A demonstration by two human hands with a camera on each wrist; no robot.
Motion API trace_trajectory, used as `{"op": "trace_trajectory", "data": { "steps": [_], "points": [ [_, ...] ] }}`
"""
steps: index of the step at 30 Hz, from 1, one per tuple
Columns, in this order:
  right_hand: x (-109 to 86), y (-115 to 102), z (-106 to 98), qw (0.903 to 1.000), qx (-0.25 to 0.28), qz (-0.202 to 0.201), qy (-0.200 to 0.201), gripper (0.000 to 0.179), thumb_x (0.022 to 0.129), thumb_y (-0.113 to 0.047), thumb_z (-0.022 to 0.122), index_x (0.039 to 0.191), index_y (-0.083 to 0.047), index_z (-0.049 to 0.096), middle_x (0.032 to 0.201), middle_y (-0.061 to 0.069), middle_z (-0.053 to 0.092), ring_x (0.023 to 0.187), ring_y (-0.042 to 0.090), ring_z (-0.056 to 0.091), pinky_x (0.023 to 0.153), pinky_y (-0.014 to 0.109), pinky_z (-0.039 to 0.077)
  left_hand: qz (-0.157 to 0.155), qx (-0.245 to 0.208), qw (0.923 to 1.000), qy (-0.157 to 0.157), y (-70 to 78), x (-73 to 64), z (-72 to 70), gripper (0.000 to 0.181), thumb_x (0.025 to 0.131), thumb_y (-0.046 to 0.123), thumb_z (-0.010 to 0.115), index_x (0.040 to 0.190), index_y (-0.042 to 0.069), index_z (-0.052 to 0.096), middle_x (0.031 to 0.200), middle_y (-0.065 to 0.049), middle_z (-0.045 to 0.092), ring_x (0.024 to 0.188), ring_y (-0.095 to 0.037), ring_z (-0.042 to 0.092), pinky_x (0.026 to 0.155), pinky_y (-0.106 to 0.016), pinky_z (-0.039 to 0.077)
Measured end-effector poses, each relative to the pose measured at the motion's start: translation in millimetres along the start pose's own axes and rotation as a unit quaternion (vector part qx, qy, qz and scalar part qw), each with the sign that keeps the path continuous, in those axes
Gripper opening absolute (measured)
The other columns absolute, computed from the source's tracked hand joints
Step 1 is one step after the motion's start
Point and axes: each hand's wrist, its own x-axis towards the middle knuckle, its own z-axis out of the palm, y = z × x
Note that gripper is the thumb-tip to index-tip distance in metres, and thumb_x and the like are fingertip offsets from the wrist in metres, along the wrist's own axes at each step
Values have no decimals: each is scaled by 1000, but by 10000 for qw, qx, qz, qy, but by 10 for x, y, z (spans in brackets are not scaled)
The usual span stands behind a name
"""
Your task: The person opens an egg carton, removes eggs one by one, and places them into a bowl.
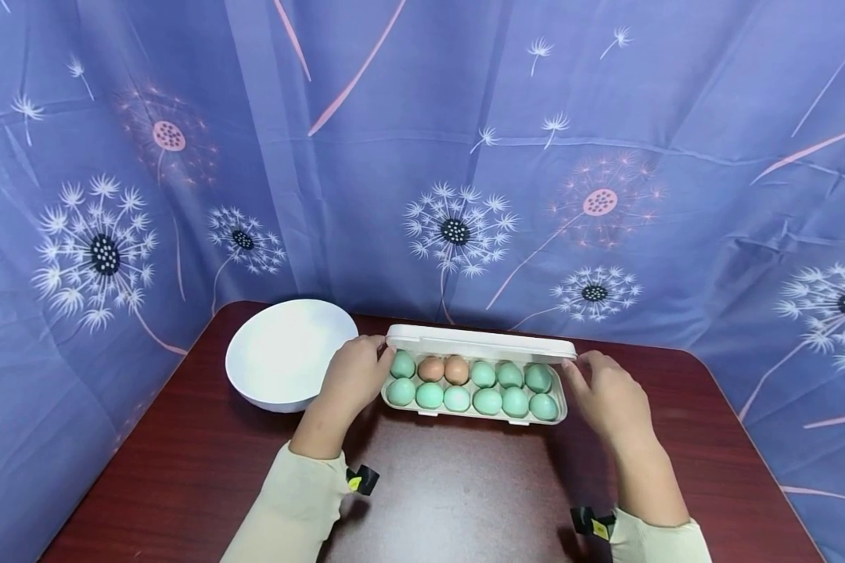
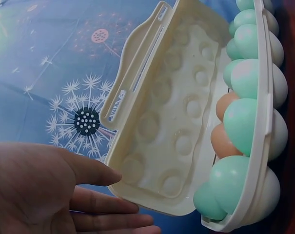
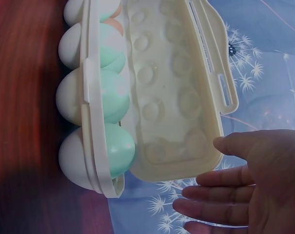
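A long cream egg carton (image 1: 489,417) stands near the table's back edge, its lid (image 1: 479,344) tilted partly up. Inside sit several green eggs (image 1: 487,401) and two brown eggs (image 1: 432,369). At the lid's left end is my left hand (image 1: 352,374), its thumb touching the rim corner and its fingers extended beside it. My right hand (image 1: 611,399) is at the opposite end, where the right wrist view shows the thumb tip against the lid's rim and the other fingers nearly straight, outside the lid. Neither hand touches an egg.
To the carton's left stands a large white bowl (image 1: 285,356), close to my left hand. Everything rests on a dark red-brown wooden table (image 1: 436,500). A blue curtain (image 1: 366,195) with dandelion prints hangs behind and along the sides.
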Motion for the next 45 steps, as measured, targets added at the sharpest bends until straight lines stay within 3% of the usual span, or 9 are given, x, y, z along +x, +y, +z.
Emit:
{"op": "trace_trajectory", "data": {
  "steps": [7,16,32,38,45],
  "points": [
    [15,-12,-9,9999,85,53,51,43,104,-37,53,120,2,62,115,25,68,97,43,67,76,60,50,48,-148,9998,101,15,10,-24,40,102,25,55,129,-3,66,123,-22,70,119,-38,65,102,-50,51],
    [31,-16,56,9989,428,42,178,46,103,-34,54,127,4,57,120,27,63,105,45,64,83,62,49,99,-436,9989,168,1,17,-4,43,101,22,57,134,-5,61,129,-23,66,122,-38,63,103,-50,51],
    [57,-6,158,9968,792,-117,49,52,101,-7,42,151,6,35,131,28,55,116,44,59,94,61,47,-159,-811,9960,-343,-30,69,159,65,99,17,51,156,-3,28,150,-25,48,136,-39,52,112,-52,44],
    [63,5,205,9967,798,-54,-157,62,99,-7,40,158,1,24,134,28,53,113,46,59,90,62,47,-136,-663,9970,-385,-55,81,247,70,98,17,52,159,2,22,145,-25,50,127,-40,58,106,-52,48],
    [83,75,289,9955,868,-50,-384,73,100,-13,44,163,-10,7,138,30,52,114,43,63,93,63,48,-85,-418,9981,-451,-84,105,352,78,97,15,54,161,-1,12,147,-28,48,124,-38,60,104,-49,49]
  ]
}}
